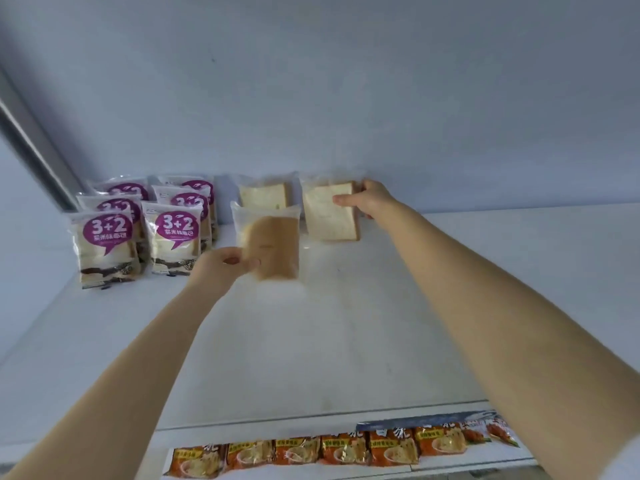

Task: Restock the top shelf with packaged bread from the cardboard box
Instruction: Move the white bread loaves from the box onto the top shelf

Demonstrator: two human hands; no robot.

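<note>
Holding a bread pack in each hand at the top shelf (381,306).
The left hand (221,268) pinches the lower corner of a brown-crusted bread pack (272,244), with purple-labelled packs (107,244) just to its left. Further back and to the right, the right hand (370,199) grips the edge of a white-sliced bread pack (329,216) standing on the shelf. A third pack (263,195) stands beyond the left hand.
</note>
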